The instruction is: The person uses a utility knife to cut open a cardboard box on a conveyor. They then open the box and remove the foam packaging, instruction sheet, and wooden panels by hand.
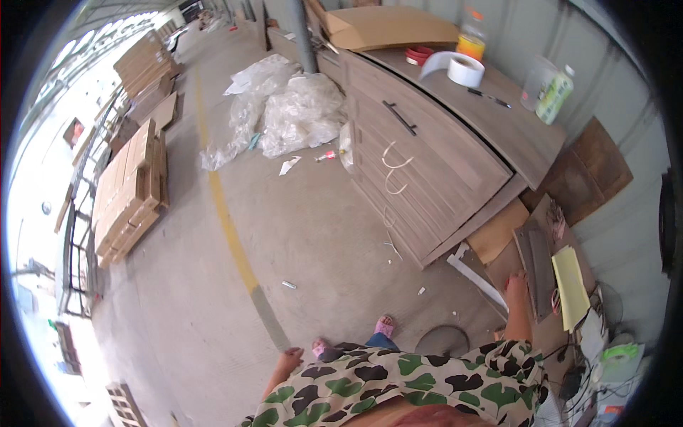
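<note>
Brown panel alongside, my right hand seems to reach toward four o'clock, needing careful placement; its grip and my left hand's I cannot tell.

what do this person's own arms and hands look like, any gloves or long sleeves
The left hand and right hand show no gloves, and both forearms are bare. The sleeves are short and loose, part of a cream top printed with green and black fan-shaped leaves. Any rings would be too small to make out.
</note>
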`<state>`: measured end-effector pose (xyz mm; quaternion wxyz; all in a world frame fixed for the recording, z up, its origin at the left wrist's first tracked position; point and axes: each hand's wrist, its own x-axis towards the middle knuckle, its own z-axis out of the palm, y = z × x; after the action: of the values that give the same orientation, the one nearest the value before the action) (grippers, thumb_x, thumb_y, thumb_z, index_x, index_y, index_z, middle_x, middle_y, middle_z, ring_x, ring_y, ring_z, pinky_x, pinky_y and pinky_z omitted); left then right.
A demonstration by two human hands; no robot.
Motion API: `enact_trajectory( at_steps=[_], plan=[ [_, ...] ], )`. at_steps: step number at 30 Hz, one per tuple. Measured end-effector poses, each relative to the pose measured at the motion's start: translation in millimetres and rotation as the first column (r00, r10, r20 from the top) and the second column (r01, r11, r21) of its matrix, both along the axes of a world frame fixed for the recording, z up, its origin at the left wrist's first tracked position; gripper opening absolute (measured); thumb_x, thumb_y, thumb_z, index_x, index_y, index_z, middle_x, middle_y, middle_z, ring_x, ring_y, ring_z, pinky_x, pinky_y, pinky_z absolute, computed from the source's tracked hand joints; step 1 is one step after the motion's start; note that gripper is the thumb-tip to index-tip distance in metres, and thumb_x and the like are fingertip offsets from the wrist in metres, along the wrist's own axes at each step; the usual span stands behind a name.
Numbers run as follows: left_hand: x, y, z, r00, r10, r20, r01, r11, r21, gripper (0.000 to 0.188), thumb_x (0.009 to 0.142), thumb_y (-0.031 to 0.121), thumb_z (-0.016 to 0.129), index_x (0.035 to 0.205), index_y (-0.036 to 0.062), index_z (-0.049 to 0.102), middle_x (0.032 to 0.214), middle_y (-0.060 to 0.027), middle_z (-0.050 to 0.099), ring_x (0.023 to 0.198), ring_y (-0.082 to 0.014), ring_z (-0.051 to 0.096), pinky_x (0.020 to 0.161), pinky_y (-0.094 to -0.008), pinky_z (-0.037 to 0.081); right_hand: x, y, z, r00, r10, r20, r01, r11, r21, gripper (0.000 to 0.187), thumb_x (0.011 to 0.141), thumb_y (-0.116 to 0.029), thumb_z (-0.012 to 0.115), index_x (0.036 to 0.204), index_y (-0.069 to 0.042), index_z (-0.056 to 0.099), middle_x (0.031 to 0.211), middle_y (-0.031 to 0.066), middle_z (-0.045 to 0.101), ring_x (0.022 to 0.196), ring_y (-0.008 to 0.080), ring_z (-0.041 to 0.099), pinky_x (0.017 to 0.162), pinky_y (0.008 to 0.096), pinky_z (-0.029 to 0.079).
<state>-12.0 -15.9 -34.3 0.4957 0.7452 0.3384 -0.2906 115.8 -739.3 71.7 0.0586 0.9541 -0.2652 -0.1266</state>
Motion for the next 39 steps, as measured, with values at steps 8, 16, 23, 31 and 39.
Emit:
enact_trajectory(
  at_steps=[8, 16, 23, 31, 39],
  plan=[
    [-87.3, 114.3, -123.7, 0.967, -0.172, 0.188, 0.189, 0.979, -0.078, 0.046, 0.085, 0.047, 0.065, 0.114, 0.0127, 0.069, 0.105, -0.0129, 0.071, 0.097, -0.0329, 0.068, 0.087, -0.0392, 0.052, -1.0, 196.2, -2.4, 0.680, 0.497, 0.539, -0.645, 0.755, 0.118, 0.018, 0.071, -0.007, 0.067, 0.087, -0.007, 0.060, 0.095, 0.0170, 0.062, 0.099, 0.0364, 0.054, 0.086, 0.0480, 0.044],
    [-99.5, 211.2, -22.0, 0.965, 0.053, 0.255, -0.076, 0.994, 0.084, 0.057, 0.087, 0.056, 0.058, 0.109, 0.0052, 0.070, 0.103, -0.0191, 0.070, 0.096, -0.0311, 0.067, 0.083, -0.0428, 0.052, -22.1, 612.1, -28.2, 0.507, 0.539, 0.673, -0.843, 0.148, 0.517, 0.037, 0.068, -0.007, 0.073, 0.102, -0.009, 0.060, 0.089, 0.0083, 0.064, 0.090, 0.0281, 0.058, 0.082, 0.0415, 0.046],
    [-87.0, 282.1, 119.8, 0.657, 0.749, -0.088, -0.355, 0.205, -0.912, 0.055, 0.097, 0.054, 0.047, 0.113, 0.0029, 0.061, 0.099, -0.0117, 0.068, 0.087, -0.0211, 0.068, 0.075, -0.0326, 0.055, -53.2, 886.7, 81.2, -0.057, 0.613, 0.788, -0.588, -0.659, 0.469, 0.047, 0.069, -0.001, 0.070, 0.115, -0.009, 0.061, 0.113, 0.0103, 0.063, 0.105, 0.0317, 0.056, 0.092, 0.0409, 0.046],
    [-86.1, 419.8, 102.9, -0.071, 0.995, -0.073, -0.397, -0.095, -0.913, 0.027, 0.099, 0.027, 0.054, 0.107, 0.0024, 0.062, 0.102, -0.0113, 0.069, 0.093, -0.0207, 0.066, 0.085, -0.0355, 0.052, -44.1, 1076.4, 40.4, -0.215, 0.562, 0.799, -0.272, -0.820, 0.503, 0.036, 0.081, 0.004, 0.056, 0.115, -0.005, 0.061, 0.119, 0.0155, 0.060, 0.111, 0.0336, 0.056, 0.094, 0.0404, 0.047],
    [-79.6, 570.5, 185.2, -0.184, 0.968, 0.169, -0.632, 0.015, -0.775, 0.042, 0.099, 0.042, 0.050, 0.123, 0.0092, 0.061, 0.113, -0.0037, 0.063, 0.099, -0.0123, 0.059, 0.088, -0.0310, 0.047, -28.4, 1294.0, 49.5, -0.285, 0.957, -0.050, 0.517, 0.198, 0.833, 0.036, 0.101, -0.020, 0.050, 0.131, 0.000, 0.048, 0.113, 0.0078, 0.062, 0.095, 0.0152, 0.064, 0.086, 0.0334, 0.054]
  ],
)
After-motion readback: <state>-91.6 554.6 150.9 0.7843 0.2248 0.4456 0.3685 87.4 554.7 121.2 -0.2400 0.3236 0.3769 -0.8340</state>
